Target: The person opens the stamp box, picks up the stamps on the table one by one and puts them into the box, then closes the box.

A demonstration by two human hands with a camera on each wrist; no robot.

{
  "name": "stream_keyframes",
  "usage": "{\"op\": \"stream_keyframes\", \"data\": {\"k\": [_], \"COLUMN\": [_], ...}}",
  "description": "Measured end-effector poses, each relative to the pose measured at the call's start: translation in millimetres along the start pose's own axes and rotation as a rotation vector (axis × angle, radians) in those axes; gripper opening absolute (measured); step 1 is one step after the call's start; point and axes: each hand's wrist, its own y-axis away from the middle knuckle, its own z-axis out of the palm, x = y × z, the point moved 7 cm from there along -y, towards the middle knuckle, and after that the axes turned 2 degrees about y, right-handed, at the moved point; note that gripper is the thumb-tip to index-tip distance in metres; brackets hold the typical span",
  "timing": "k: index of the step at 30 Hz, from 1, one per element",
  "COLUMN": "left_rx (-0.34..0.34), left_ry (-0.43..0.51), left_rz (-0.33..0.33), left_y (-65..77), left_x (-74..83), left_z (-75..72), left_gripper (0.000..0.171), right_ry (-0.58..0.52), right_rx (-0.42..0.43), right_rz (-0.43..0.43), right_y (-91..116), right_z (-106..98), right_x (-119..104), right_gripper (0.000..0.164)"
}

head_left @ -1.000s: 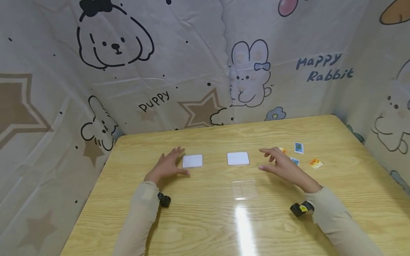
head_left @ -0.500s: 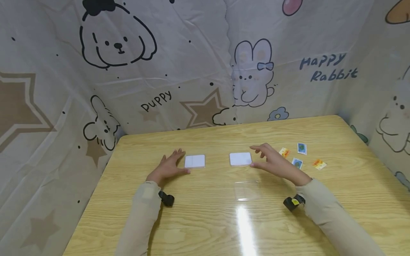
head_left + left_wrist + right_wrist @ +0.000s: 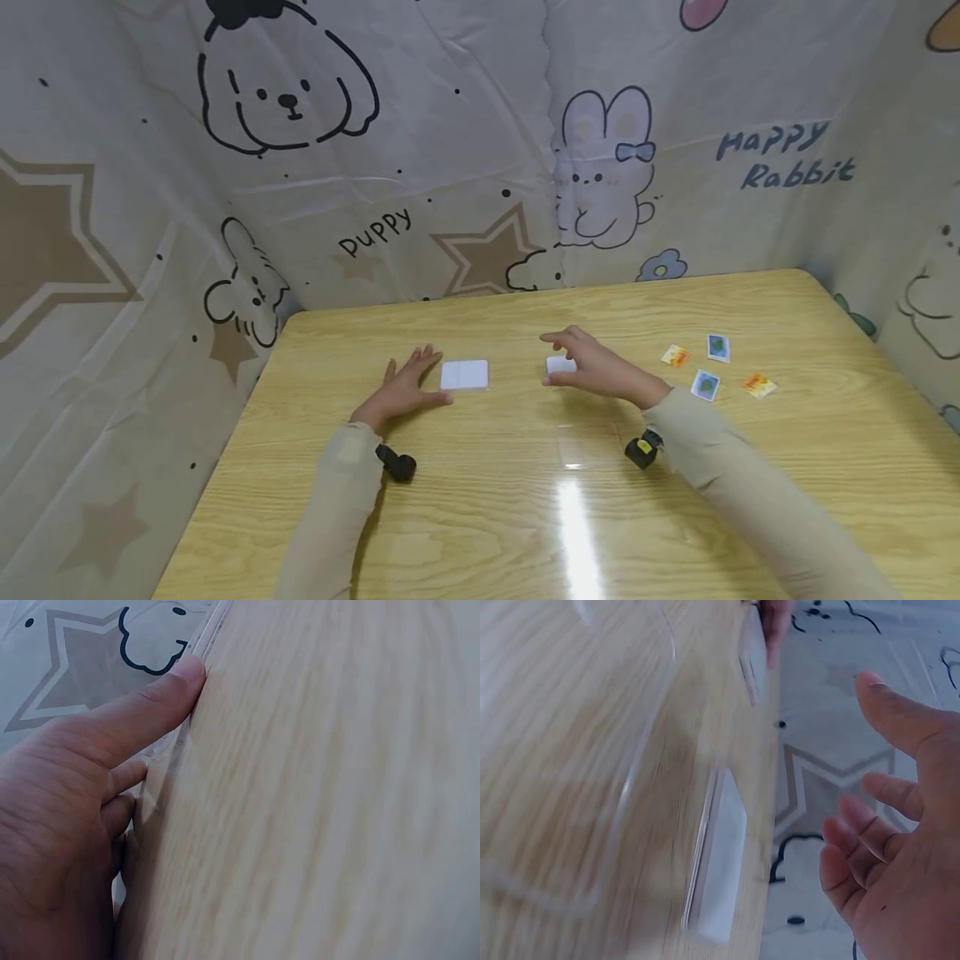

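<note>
A stack of white cards (image 3: 465, 375) lies on the wooden table, with my left hand (image 3: 401, 392) at its left side, fingers extended and thumb near the front corner. In the left wrist view, the thumb (image 3: 150, 712) rests against a clear plastic edge (image 3: 176, 750). My right hand (image 3: 600, 367) hovers over the right part of a second white card stack (image 3: 558, 364), partly hiding it. The right wrist view shows that stack (image 3: 720, 862) apart from the right hand (image 3: 911, 847), whose thumb and fingers are spread and hold nothing.
A clear plastic rectangle (image 3: 572, 466) lies in front of the second stack. To the right are two orange picture cards (image 3: 676, 356) and two blue ones (image 3: 717, 347). Printed cloth (image 3: 465, 167) hangs behind the table (image 3: 480, 517).
My right hand has moved left, from beside the small picture cards to over the second white stack. The left hand stays by the first stack. The head view has shifted slightly.
</note>
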Motion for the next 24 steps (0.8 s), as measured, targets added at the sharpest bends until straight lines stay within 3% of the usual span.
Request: {"op": "stream_keyframes", "data": {"k": [12,17,24], "left_rx": [0.028,0.025,0.033], "left_ry": [0.013,0.010,0.006], "left_rz": [0.006,-0.008,-0.005], "left_y": [4.0,6.7,1.9], "left_x": [-4.3,-4.7,0.8], "left_z": [7.8,12.9,3.3], "left_gripper": [0.093,0.091,0.088], "right_ry": [0.044,0.092,0.198], "right_rx": [-0.104,-0.166,-0.214], "right_rz": [-0.030,0.013,0.077], "right_y": [-43.9,-54.1,-68.1], "right_z": [42.1,60.9,65.7], "right_x": [-29.5,-34.7,-41.9], "right_gripper": [0.075,0.079,0.082]}}
